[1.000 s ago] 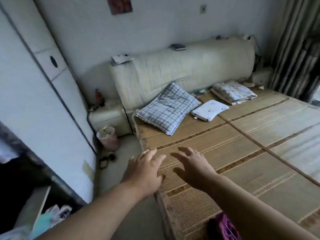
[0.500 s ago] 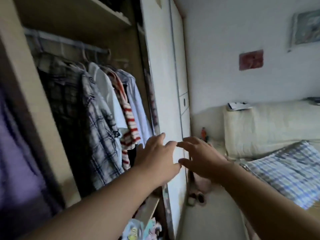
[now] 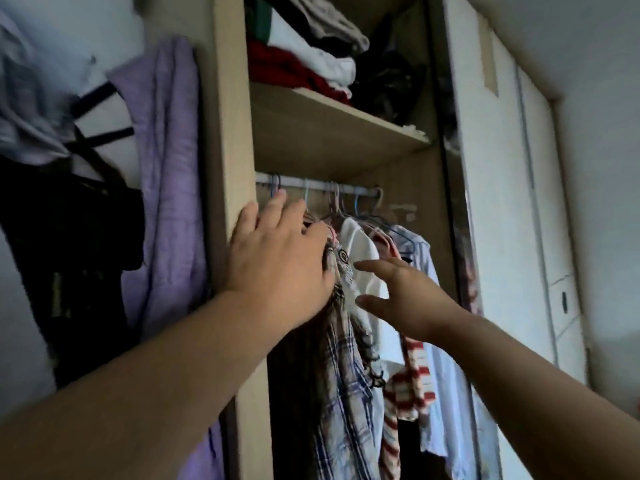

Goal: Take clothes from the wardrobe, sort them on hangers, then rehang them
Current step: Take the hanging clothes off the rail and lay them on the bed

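Observation:
The open wardrobe (image 3: 235, 133) holds several garments on hangers along a pale rail (image 3: 311, 183). From left I see a blue plaid shirt (image 3: 341, 393), a white shirt (image 3: 362, 258), a red-and-white striped top (image 3: 412, 386) and a light blue shirt (image 3: 446, 375). My left hand (image 3: 277, 258) reaches up among the leftmost hangers, fingers spread, its fingertips against the tops of the clothes. My right hand (image 3: 401, 299) is open with thumb and fingers apart, just in front of the white shirt, holding nothing.
Folded clothes (image 3: 304, 64) are piled on the shelf (image 3: 332, 133) above the rail. A purple cloth (image 3: 166, 188) and dark garments (image 3: 69, 244) hang outside on the left. A white sliding door (image 3: 502, 220) stands to the right.
The view turned from the bed to the wardrobe and tilted up. Both hands rose and moved in to the hanging clothes, the left one reaching the hangers.

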### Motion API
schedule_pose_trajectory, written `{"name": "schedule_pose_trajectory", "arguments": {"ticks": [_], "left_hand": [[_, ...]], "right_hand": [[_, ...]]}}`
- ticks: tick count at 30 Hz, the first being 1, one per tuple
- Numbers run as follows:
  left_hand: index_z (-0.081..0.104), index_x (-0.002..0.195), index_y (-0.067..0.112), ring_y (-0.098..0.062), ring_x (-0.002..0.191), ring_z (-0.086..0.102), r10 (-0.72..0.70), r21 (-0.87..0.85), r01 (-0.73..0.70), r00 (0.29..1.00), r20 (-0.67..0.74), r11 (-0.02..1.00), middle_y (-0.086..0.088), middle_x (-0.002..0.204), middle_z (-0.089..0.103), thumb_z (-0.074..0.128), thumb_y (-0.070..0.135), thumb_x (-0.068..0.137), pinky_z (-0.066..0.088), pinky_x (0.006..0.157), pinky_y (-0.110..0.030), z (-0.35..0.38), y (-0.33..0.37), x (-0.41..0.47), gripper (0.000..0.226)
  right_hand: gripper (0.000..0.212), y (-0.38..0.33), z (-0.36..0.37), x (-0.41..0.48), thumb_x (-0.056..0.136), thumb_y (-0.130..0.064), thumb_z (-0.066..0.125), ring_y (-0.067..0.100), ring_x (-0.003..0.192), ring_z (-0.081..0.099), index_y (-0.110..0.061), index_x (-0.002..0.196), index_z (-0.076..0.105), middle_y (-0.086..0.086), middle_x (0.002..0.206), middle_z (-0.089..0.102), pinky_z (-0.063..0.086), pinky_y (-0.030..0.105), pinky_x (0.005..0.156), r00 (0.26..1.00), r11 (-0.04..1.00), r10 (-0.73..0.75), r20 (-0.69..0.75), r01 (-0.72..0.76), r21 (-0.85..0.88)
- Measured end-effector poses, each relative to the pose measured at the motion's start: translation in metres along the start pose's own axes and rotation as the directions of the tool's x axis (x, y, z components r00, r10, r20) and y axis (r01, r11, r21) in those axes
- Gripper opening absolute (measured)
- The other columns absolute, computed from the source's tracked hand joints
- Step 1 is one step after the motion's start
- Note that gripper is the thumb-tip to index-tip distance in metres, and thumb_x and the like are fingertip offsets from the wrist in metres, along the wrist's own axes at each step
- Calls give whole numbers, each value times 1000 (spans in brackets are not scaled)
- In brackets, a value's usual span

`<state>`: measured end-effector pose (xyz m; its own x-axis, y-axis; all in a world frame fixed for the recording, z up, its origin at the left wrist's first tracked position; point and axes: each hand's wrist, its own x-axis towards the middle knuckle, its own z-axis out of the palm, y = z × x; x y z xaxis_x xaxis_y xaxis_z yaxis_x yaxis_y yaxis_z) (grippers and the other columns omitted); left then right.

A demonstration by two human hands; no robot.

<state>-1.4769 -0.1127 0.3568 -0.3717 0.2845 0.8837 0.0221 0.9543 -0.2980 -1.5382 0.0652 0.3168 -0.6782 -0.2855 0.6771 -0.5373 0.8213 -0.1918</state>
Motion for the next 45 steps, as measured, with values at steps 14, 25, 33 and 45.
{"name": "schedule_pose_trajectory", "arguments": {"ticks": [14, 25, 33, 45], "left_hand": [[30, 144, 2, -47, 140, 15, -241, 378, 344, 925, -294, 859, -36, 149, 15, 49, 23, 82, 18, 116, -50, 6, -25, 41, 68], [50, 132, 0, -53, 117, 44, -236, 432, 401, 892, -387, 808, -32, 142, 35, 36, 10, 69, 43, 93, -56, 12, -18, 43, 66], [54, 130, 9, -45, 121, 44, -273, 409, 420, 888, -370, 811, -25, 144, 37, 49, 14, 64, 46, 91, -52, 9, -16, 45, 66], [57, 127, 14, -38, 126, 41, -339, 301, 449, 872, -352, 841, -17, 145, 38, 61, 26, 69, 51, 83, -49, 4, -13, 44, 59]], "right_hand": [[32, 16, 27, 177, 93, -23, 50, 30, 107, 60, -17, 124, 54, 12, 119, 63, 48, 33, 87, 956, 956, -294, 12, 293, 27], [29, 18, 59, 218, 87, -5, 45, 29, 107, 61, -12, 107, 64, 10, 115, 66, 44, 41, 97, 1000, 1000, -14, 17, 14, 27], [16, 16, 55, 225, 85, -11, 46, 28, 98, 63, -16, 88, 61, 10, 103, 69, 42, 37, 89, 996, 984, -33, -88, 48, 171], [29, 57, 7, 195, 93, -35, 45, 33, 90, 63, -13, 88, 63, 14, 94, 68, 44, 33, 69, 964, 973, -82, -254, 133, 190]]}}
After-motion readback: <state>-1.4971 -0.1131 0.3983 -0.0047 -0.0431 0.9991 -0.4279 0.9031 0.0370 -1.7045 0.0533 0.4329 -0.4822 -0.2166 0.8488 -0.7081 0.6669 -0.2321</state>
